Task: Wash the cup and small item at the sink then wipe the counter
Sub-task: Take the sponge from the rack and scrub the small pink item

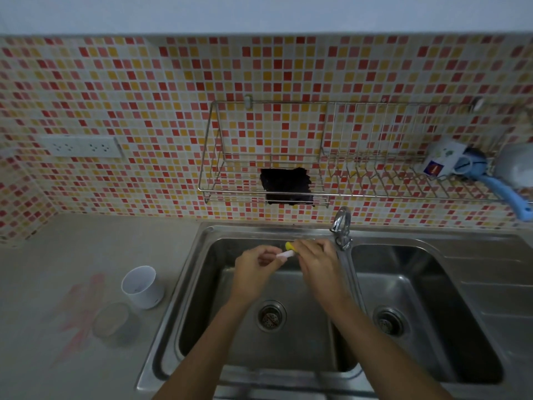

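Note:
Over the left basin of the steel sink [202,284], my left hand [255,268] pinches a small white item [284,255] at one end. My right hand [317,265] presses a yellow sponge [289,245] against the item's other end; most of the sponge is hidden by my fingers. A white cup [142,287] stands upright on the counter [57,269] left of the sink. In front of it stands a small clear container [114,321]. Pinkish streaks [80,310] mark the counter beside them.
The tap [341,226] rises between the two basins. A wire rack [288,192] on the tiled wall holds a dark cloth [285,184], a mug [444,161] and a blue-handled utensil [507,197]. A wall socket [82,146] sits at the left.

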